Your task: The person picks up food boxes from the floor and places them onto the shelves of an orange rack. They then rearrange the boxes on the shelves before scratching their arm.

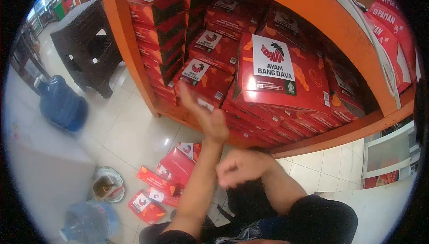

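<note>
Open floor [117, 123] beside orange post [128, 43], red boxes [286, 99] crowding shelf [339, 134]

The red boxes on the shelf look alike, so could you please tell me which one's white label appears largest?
The box topping the front stack, just right of the picture's centre; its white label looks clearly larger than those on the other boxes.

dark sleeves [328, 217], bare forearms [198, 195]

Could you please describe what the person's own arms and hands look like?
The left hand and right hand are ungloved, though motion-blurred. The forearms are bare, with no watch or bracelet visible, and dark short sleeves end near the elbows.
</note>
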{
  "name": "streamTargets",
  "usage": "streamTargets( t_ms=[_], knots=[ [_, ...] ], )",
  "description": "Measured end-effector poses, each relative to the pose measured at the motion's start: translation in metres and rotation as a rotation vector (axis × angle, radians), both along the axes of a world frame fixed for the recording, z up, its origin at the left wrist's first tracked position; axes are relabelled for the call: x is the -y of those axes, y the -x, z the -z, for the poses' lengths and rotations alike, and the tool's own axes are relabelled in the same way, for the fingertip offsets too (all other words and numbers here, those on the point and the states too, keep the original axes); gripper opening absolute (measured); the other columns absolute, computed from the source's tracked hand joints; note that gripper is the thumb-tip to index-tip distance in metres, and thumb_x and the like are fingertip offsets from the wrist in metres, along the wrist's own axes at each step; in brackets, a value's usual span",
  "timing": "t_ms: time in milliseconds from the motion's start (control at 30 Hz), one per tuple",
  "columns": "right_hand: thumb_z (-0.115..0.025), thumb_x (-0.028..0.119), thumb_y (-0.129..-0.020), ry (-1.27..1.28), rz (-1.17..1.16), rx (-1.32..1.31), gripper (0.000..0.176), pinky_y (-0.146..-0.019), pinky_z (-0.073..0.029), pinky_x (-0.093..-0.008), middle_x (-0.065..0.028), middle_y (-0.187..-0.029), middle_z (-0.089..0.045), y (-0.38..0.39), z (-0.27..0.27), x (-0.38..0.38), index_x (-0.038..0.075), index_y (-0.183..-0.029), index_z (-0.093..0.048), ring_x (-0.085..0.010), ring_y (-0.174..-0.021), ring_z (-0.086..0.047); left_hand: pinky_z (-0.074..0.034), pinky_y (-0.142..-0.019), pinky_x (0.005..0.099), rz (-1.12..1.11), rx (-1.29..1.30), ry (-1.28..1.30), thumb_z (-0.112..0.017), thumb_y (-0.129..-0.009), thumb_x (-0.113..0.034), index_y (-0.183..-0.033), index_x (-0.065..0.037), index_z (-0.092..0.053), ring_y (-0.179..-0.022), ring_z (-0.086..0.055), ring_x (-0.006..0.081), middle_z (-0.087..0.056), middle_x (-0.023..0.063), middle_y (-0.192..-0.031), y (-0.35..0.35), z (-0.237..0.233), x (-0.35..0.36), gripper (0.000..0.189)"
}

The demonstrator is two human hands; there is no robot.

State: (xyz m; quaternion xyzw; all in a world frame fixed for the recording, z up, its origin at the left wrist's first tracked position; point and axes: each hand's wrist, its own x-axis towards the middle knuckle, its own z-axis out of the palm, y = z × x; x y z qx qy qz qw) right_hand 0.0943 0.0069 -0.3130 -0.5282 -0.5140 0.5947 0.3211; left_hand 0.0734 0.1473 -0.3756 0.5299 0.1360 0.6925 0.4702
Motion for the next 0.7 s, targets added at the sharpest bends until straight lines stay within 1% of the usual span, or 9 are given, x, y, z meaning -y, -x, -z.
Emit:
streamTargets(
  t_ms=[33, 67, 167, 267, 333, 500, 567, 633, 700],
  knots=[
    [-0.068, 0.029, -0.1, 0.052, -0.284, -0.165, 0.029, -0.056, -0.046, -0.0268, 0.0009, -0.072, -0.064, -0.004, -0.007, -0.001, 0.003, -0.089, -0.069, -0.0066, -0.064, -0.058, -0.013, -0.125, 0.0498, 0.009, -0.021, -0.239, -0.05, -0.102, -0.052, -0.16, 0.008, -0.008, -0.154, -0.018, 0.0429, -0.011, 0.0292, -0.167, 0.004, -0.016, -0.002, 0.093],
    [-0.067, 0.031, -0.1, 0.103, -0.569, -0.332, 0.031, -0.053, -0.047, -0.0269, -0.0016, -0.074, -0.066, -0.004, -0.01, -0.001, 0.002, -0.088, -0.068, -0.0077, -0.061, -0.06, -0.013, -0.125, 0.0498, 0.009, -0.029, -0.239, -0.05, -0.102, -0.052, -0.16, 0.008, -0.008, -0.154, -0.018, 0.0429, -0.011, 0.0292, -0.167, 0.006, -0.031, -0.003, 0.093],
    [-0.068, 0.032, -0.1, 0.039, -0.682, -0.416, 0.03, -0.051, -0.046, -0.0263, 0.0001, -0.072, -0.064, 0.005, -0.008, 0.001, 0.004, -0.089, -0.068, -0.0068, -0.059, -0.058, -0.018, -0.124, 0.0505, 0.259, -0.132, -0.368, -0.057, -0.101, -0.043, -0.158, 0.008, -0.016, -0.151, -0.024, 0.0456, -0.023, 0.0303, -0.163, 0.006, -0.067, -0.002, 0.087],
    [-0.071, 0.037, -0.098, 0.043, -0.652, -0.464, 0.035, -0.051, -0.041, -0.0303, -0.0016, -0.069, -0.062, 0.01, 0.0, 0.005, 0.002, -0.096, -0.071, -0.0118, -0.057, -0.056, -0.023, -0.122, 0.0529, 0.226, -0.335, -0.403, -0.063, -0.098, -0.036, -0.157, 0.009, -0.023, -0.146, -0.031, 0.0495, -0.031, 0.0322, -0.158, -0.001, -0.086, 0.002, 0.085],
    [-0.071, 0.037, -0.098, 0.046, -0.639, -0.446, 0.035, -0.051, -0.041, -0.0303, -0.0011, -0.069, -0.062, 0.011, -0.004, 0.005, 0.002, -0.096, -0.07, -0.0114, -0.058, -0.056, -0.026, -0.121, 0.0471, 0.293, -0.472, -0.318, -0.065, -0.098, -0.036, -0.153, 0.01, -0.03, -0.145, -0.035, 0.0461, -0.037, 0.034, -0.153, -0.007, -0.092, 0.007, 0.08],
    [-0.068, 0.031, -0.101, 0.068, -0.581, -0.403, 0.03, -0.054, -0.047, -0.0264, -0.0001, -0.074, -0.063, 0.013, -0.004, 0.008, 0.003, -0.091, -0.066, -0.0075, -0.063, -0.059, -0.033, -0.116, 0.0506, 0.052, -0.566, -0.318, -0.068, -0.096, -0.032, -0.15, 0.01, -0.033, -0.135, -0.044, 0.0471, -0.045, 0.0332, -0.144, -0.003, -0.104, 0.012, 0.077],
    [-0.069, 0.037, -0.101, 0.167, -0.584, -0.345, 0.034, -0.057, -0.044, -0.0297, -0.0001, -0.076, -0.064, 0.008, -0.008, 0.007, 0.004, -0.094, -0.068, -0.0104, -0.067, -0.058, -0.038, -0.111, 0.0503, -0.085, -0.612, -0.429, -0.068, -0.095, -0.03, -0.144, 0.009, -0.043, -0.129, -0.049, 0.0471, -0.051, 0.0314, -0.138, 0.026, -0.126, 0.005, 0.068],
    [-0.067, 0.034, -0.101, 0.078, -0.612, -0.296, 0.031, -0.06, -0.048, -0.03, -0.0005, -0.078, -0.065, 0.005, -0.012, 0.005, 0.003, -0.094, -0.067, -0.0104, -0.069, -0.061, -0.043, -0.104, 0.0494, 0.014, -0.928, -0.551, -0.072, -0.09, -0.03, -0.135, 0.007, -0.053, -0.119, -0.055, 0.0442, -0.057, 0.0275, -0.129, 0.075, -0.166, 0.009, 0.062],
    [-0.066, 0.031, -0.102, 0.001, -0.66, -0.272, 0.029, -0.063, -0.052, -0.0304, -0.0009, -0.079, -0.065, 0.009, 0.0, 0.007, 0.003, -0.093, -0.066, -0.0105, -0.071, -0.063, -0.049, -0.085, 0.0427, 0.062, -1.079, -0.797, -0.073, -0.084, -0.029, -0.117, 0.004, -0.063, -0.095, -0.063, 0.0299, -0.064, 0.0138, -0.105, 0.114, -0.194, 0.024, 0.048]
  ],
)
